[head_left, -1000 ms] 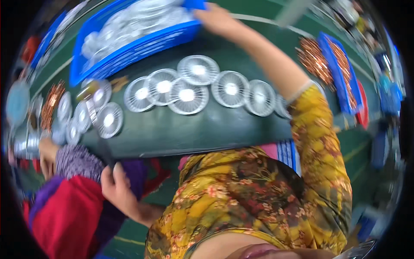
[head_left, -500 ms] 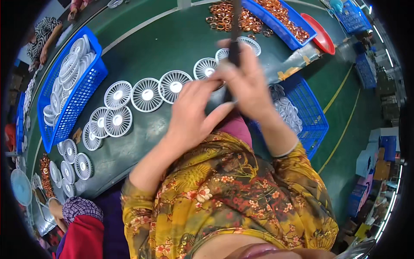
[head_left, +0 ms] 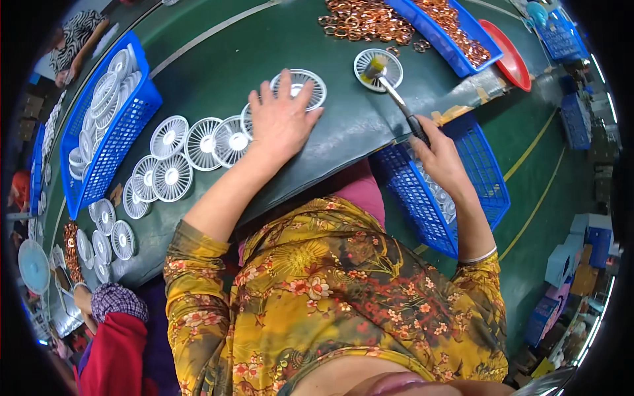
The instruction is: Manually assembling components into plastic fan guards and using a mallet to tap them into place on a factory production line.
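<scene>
My right hand (head_left: pixel 441 157) is closed round the black grip of a hammer (head_left: pixel 396 98) with a yellowish head. The head is over a white slotted round disc (head_left: pixel 394 61) on the green-topped table; whether they touch, I cannot tell. My left hand (head_left: pixel 282 124) lies with fingers spread over the right end of a row of similar discs, its fingertips on one disc (head_left: pixel 317 86) and partly hiding another. More white discs (head_left: pixel 206 144) run from there down to the left, some overlapping.
A blue basket (head_left: pixel 122 148) piled with white discs stands on the left. Copper-coloured rings (head_left: pixel 363 20) are heaped at the far side, beside a blue tray (head_left: pixel 456 49) and a red dish (head_left: pixel 508 56). Another blue basket (head_left: pixel 485 165) is below the table edge. A person in red (head_left: pixel 119 350) sits lower left.
My hands have moved apart: the left onto the discs, the right rightward with the hammer, now lowered over the far disc. The row's right-hand discs have shifted.
</scene>
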Demonstrator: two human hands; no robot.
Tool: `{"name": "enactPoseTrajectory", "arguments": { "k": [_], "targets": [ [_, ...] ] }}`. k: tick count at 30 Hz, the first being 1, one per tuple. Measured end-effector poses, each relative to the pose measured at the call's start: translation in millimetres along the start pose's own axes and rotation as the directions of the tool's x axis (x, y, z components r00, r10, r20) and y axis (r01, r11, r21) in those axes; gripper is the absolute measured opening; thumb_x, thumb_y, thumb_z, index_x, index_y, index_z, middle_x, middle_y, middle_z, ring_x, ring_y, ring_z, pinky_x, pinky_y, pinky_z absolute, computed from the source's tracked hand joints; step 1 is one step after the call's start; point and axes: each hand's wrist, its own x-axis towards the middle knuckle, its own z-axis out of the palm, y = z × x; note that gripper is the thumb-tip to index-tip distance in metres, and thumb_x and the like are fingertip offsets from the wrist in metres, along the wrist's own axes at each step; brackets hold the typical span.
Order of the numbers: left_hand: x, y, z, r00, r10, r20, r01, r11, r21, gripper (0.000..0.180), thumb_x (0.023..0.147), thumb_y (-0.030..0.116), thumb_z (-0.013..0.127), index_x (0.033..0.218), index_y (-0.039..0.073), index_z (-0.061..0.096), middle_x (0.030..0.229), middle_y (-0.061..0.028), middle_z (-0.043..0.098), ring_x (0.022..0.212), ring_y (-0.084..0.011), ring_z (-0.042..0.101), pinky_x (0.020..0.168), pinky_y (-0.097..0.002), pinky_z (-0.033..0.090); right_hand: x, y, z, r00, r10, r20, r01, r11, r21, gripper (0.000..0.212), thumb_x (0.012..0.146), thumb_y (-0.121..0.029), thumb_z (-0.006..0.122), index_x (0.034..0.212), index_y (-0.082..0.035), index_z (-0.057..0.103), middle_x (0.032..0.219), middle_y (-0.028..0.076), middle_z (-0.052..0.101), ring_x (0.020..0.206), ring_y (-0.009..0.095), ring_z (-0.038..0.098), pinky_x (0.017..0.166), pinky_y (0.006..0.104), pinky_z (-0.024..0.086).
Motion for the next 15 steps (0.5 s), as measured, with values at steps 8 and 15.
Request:
{"name": "enactPoseTrajectory", "arguments": {
  "k": [8,15],
  "targets": [
    [-24.4,-61.8,-25.9,0.974,-0.219,0.065,0.207,0.966,0.155,0.061,0.079,0.042,0.069,0.129,0.010,0.053,0.139,-0.0244,0.042,0.130,-0.0436,0.036,0.104,-0.0629,0.026,28.7,-52.2,38.2,0.933,-0.256,0.252,0.204,0.955,0.217,0.039,0.088,-0.016,0.057,0.125,-0.005,0.051,0.090,0.021,0.064,0.084,0.039,0.063,0.074,0.0422,0.048],
    [3.8,-30.3,-10.5,1.000,0.003,0.001,-0.003,0.954,-0.298,0.091,0.072,0.047,0.074,0.138,-0.001,0.037,0.139,-0.0282,0.040,0.135,-0.0420,0.032,0.111,-0.0548,0.021,8.0,-34.1,28.1,0.982,-0.052,0.180,-0.033,0.898,0.440,0.037,0.098,-0.021,0.052,0.131,-0.004,0.051,0.071,0.001,0.053,0.057,0.007,0.048,0.052,0.0240,0.041]
  ]
}}
